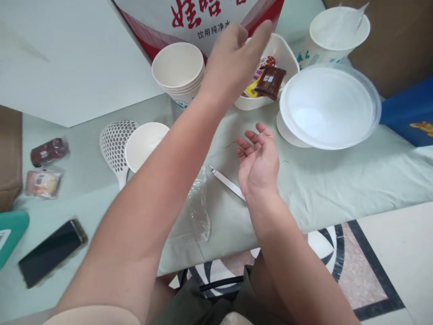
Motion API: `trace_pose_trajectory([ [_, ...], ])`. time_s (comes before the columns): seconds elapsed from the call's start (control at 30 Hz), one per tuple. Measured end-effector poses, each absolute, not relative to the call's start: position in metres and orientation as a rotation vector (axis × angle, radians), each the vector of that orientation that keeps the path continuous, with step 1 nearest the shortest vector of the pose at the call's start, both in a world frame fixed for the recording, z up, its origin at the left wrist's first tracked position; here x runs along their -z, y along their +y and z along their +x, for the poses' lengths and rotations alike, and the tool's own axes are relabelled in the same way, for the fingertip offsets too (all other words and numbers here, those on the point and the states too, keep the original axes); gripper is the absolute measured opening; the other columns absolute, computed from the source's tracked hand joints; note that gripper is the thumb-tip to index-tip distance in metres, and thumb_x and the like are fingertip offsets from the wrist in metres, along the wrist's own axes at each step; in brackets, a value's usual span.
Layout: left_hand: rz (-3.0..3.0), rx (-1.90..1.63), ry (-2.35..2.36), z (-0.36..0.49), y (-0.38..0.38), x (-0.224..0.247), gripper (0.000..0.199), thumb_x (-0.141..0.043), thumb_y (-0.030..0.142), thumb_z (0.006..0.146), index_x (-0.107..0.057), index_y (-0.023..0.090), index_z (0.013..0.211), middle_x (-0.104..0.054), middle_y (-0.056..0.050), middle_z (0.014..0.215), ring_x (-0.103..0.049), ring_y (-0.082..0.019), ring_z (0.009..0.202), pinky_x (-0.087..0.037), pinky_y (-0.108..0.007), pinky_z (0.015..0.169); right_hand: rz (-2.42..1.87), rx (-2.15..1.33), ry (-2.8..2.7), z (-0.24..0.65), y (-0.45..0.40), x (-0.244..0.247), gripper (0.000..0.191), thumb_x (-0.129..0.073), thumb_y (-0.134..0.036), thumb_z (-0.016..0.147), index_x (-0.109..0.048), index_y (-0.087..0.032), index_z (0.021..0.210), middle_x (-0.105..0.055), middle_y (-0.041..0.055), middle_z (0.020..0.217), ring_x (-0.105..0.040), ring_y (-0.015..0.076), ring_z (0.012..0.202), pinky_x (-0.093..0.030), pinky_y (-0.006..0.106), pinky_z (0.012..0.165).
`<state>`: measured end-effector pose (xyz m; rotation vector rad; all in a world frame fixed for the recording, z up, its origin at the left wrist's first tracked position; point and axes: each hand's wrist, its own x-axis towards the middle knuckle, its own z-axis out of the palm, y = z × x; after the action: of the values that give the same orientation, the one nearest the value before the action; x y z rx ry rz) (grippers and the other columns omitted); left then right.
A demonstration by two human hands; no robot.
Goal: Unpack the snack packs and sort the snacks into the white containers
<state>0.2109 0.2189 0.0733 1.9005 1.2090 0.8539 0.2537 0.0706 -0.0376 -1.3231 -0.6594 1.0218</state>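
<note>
Closest in, there's a black phone (52, 253) lying on the cloth-covered surface (324, 180), with clear plastic wrap (200, 210) crumpled under the left forearm. A slim white tool (227, 183) lies right beside the right hand (260, 164), which is palm up, fingers loosely curled and a bit apart, nothing in them that I can see.

Off left: a brown packet (48, 152) and a pale packet (43, 183), then a slotted skimmer (117, 145) next to a small white bowl (145, 139).

Further out, the left hand (233, 52) is over the left side of a squarish white tub (253, 104) with wrapped snacks (270, 82) inside. It's blurry and turned away, so I can't tell whether those fingers are pinching anything. Progress-wise, I'd say partway: several snacks in the tub, two packets still out.

Behind: stacked paper cups (178, 65) and a carton (203, 38) reading 娃哈 (third character cut off, so probably Wahaha) plus 饮用纯净水, purified drinking water. Packet labels are too small to read.
</note>
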Motion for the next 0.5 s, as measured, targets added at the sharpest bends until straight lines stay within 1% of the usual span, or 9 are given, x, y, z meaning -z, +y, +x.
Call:
trace_pose_trajectory([
  [0.03,1.899,-0.903,1.334,0.202,0.212,-0.078,0.038,-0.043,0.041,0.107,-0.055,0.019,0.078,-0.068,0.006,0.093,-0.068,-0.013,0.104,-0.052,-0.037,0.09,-1.31,-1.05,-0.636,0.251,0.071,0.034,0.054,-0.025,-0.057,0.097,-0.034,-0.027,0.14,-0.057,0.0145,0.127,-0.073,0.0254,0.108,-0.061,0.042,0.081],
  [0.1,1.797,-1.016,1.298,0.177,0.19,-0.086,0.025,-0.05,0.026,0.105,-0.058,0.019,0.082,-0.069,0.005,0.09,-0.067,-0.01,0.095,-0.054,-0.033,0.088,-1.289,-1.099,-0.599,0.243,0.07,0.024,0.048,-0.031,-0.056,0.094,-0.038,-0.027,0.131,-0.057,0.0124,0.124,-0.073,0.0231,0.103,-0.06,0.04,0.08],
  [0.13,1.723,-1.072,1.229,0.161,0.175,-0.089,0.02,-0.055,0.023,0.102,-0.059,0.018,0.082,-0.068,0.003,0.088,-0.066,-0.01,0.086,-0.054,-0.031,0.084,-1.282,-1.117,-0.576,0.238,0.069,0.019,0.044,-0.034,-0.054,0.092,-0.039,-0.028,0.127,-0.057,0.0112,0.122,-0.073,0.0218,0.099,-0.059,0.038,0.079],
  [0.2,1.706,-1.078,1.141,0.125,0.142,-0.091,0.015,-0.059,0.019,0.097,-0.062,0.018,0.082,-0.068,0.002,0.081,-0.064,-0.01,0.079,-0.055,-0.029,0.078,-1.277,-1.142,-0.514,0.23,0.065,0.01,0.038,-0.042,-0.049,0.087,-0.042,-0.028,0.119,-0.058,0.0083,0.117,-0.072,0.0191,0.091,-0.058,0.036,0.076],
  [0.3,1.787,-0.996,1.246,0.069,0.091,-0.084,0.02,-0.063,0.029,0.099,-0.07,0.024,0.081,-0.072,0.003,0.076,-0.066,-0.012,0.07,-0.058,-0.032,0.073,-1.299,-1.193,-0.471,0.217,0.059,0.0,0.029,-0.048,-0.039,0.082,-0.045,-0.027,0.108,-0.061,0.0047,0.109,-0.07,0.0157,0.08,-0.055,0.033,0.073],
  [0.37,1.778,-1.01,1.322,0.034,0.061,-0.073,0.023,-0.065,0.037,0.099,-0.077,0.026,0.083,-0.077,0.001,0.077,-0.071,-0.015,0.075,-0.06,-0.034,0.074,-1.333,-1.226,-0.523,0.209,0.053,-0.002,0.025,-0.05,-0.035,0.08,-0.047,-0.026,0.103,-0.063,0.0032,0.104,-0.068,0.0147,0.075,-0.054,0.032,0.072],
  [0.4,1.722,-1.007,1.366,0.018,0.047,-0.065,0.024,-0.065,0.042,0.099,-0.079,0.027,0.086,-0.079,0.0,0.08,-0.074,-0.016,0.079,-0.061,-0.035,0.079,-1.356,-1.229,-0.58,0.204,0.05,-0.003,0.023,-0.051,-0.034,0.08,-0.048,-0.026,0.101,-0.064,0.0026,0.101,-0.067,0.0146,0.074,-0.053,0.032,0.071],
  [0.47,1.613,-1.027,1.409,-0.009,0.024,-0.049,0.034,-0.056,0.048,0.103,-0.08,0.027,0.09,-0.081,-0.001,0.084,-0.075,-0.018,0.083,-0.061,-0.037,0.083,-1.412,-1.186,-0.762,0.194,0.042,-0.002,0.02,-0.053,-0.034,0.08,-0.051,-0.026,0.098,-0.065,0.0021,0.098,-0.065,0.0151,0.074,-0.053,0.033,0.072],
  [0.5,1.591,-1.039,1.391,-0.019,0.015,-0.041,0.038,-0.05,0.047,0.105,-0.08,0.027,0.092,-0.081,-0.002,0.086,-0.075,-0.019,0.085,-0.061,-0.038,0.085,-1.443,-1.136,-0.888,0.19,0.038,-0.001,0.019,-0.054,-0.034,0.08,-0.053,-0.025,0.097,-0.066,0.0024,0.098,-0.065,0.0159,0.076,-0.053,0.034,0.073],
])
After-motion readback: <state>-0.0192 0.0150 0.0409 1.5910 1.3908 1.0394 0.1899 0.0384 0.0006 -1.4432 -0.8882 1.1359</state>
